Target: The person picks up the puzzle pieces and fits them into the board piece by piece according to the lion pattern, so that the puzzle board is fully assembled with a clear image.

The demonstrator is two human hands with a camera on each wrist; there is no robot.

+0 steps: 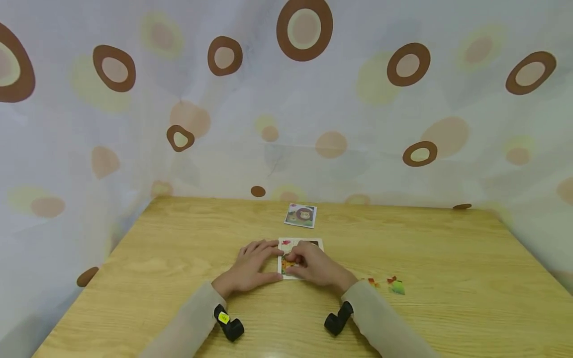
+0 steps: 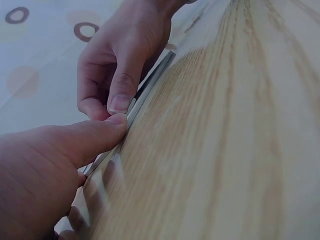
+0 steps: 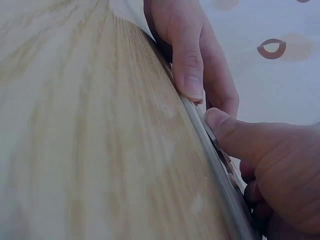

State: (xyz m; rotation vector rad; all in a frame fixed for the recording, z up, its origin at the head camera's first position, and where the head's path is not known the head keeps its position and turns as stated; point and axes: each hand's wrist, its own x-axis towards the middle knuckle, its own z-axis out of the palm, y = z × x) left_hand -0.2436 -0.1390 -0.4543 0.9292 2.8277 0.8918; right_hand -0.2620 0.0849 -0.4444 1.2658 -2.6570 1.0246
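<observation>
A small square picture puzzle (image 1: 320, 242) with a white border lies flat on the table in the head view. Along its left edge rests my left hand (image 1: 251, 267), fingers stretched out and thumb at the near left corner. My right hand (image 1: 319, 266) is over the board with fingers curled. Its thumb and index finger pinch a small puzzle piece (image 2: 132, 105) down at the board, mostly hidden by the fingertips. In the right wrist view the board's edge (image 3: 202, 135) runs beneath both thumbs, and the tips are close together.
Loose puzzle pieces (image 1: 397, 286) in green and red lie right of the board, some partly behind my right wrist. Farther back is a square card (image 1: 301, 216) with a lion picture. A patterned curtain (image 1: 304, 99) hangs behind the wooden table (image 1: 447, 248).
</observation>
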